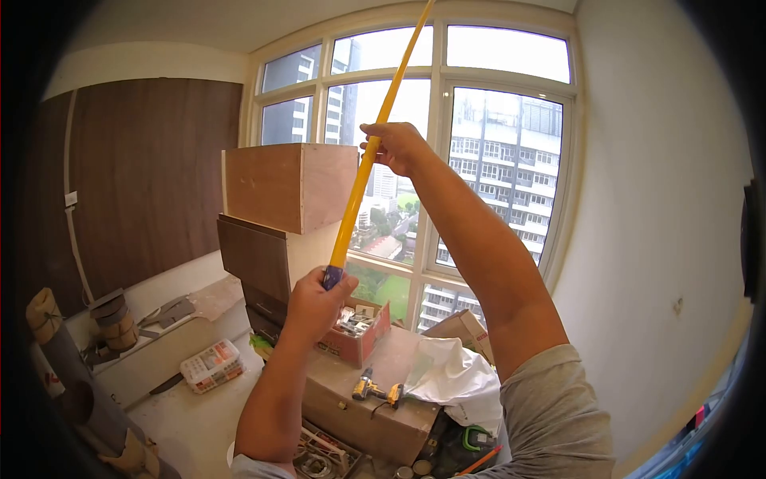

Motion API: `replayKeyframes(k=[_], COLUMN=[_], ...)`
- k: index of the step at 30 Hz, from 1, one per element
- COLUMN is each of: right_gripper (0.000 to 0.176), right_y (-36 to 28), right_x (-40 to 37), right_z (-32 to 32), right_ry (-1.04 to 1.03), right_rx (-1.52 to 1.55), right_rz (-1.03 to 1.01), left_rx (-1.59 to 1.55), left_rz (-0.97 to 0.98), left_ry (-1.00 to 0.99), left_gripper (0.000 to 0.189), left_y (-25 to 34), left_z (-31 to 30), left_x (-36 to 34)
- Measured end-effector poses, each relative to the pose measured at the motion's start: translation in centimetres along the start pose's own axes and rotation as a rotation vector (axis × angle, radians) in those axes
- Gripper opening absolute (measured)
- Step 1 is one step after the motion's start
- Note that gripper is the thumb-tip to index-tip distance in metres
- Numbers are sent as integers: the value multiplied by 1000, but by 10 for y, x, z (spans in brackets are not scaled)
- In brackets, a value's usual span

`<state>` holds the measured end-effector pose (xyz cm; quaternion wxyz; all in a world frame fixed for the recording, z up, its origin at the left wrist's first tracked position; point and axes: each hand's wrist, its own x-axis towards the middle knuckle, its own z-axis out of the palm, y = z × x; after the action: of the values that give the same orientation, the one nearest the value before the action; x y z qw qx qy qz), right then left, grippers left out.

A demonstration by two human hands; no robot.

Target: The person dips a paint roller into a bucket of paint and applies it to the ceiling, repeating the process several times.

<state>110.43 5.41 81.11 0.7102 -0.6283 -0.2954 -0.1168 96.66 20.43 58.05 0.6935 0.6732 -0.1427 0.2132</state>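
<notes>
A long yellow pole (349, 215) with a dark blue lower end (333, 277) slants upward through the middle of the view, and its top runs out of the frame. My left hand (317, 303) is wrapped round the blue end. Higher up, my right hand (396, 148) has its thumb and fingers closed about the yellow shaft, with the arm stretched out. Behind the pole stand a wooden box (263, 188) and a wide window (503, 152). Below my hands, an open red carton (351, 346) of small parts sits on a brown cabinet (359, 415).
A yellow-and-black cordless drill (375, 389) and white sheeting (447, 371) lie on the cabinet. Clutter with a green-edged item (477, 437) is at its foot. A plastic container (212, 366) rests at left, near wrapped rolls (116, 323). A white wall (654, 199) rises at right.
</notes>
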Motion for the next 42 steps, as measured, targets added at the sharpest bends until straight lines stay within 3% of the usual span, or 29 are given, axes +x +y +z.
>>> replayKeyframes(k=[9, 18, 25, 42], right_gripper=[35, 51, 81, 96], right_y=[9, 2, -2, -46], right_x=[4, -22, -86, -277], right_z=[-22, -11, 39, 170], right_ry=[-2, 6, -138, -388], right_rx=[-9, -27, -131, -171], right_rz=[8, -15, 4, -32], left_rx=[-46, -17, -8, -38], left_rz=[-5, -15, -1, -58], left_ry=[-43, -18, 8, -6], left_gripper=[25, 25, 24, 26], left_y=[16, 18, 6, 25], left_z=[29, 26, -28, -164], left_x=[47, 31, -41, -250])
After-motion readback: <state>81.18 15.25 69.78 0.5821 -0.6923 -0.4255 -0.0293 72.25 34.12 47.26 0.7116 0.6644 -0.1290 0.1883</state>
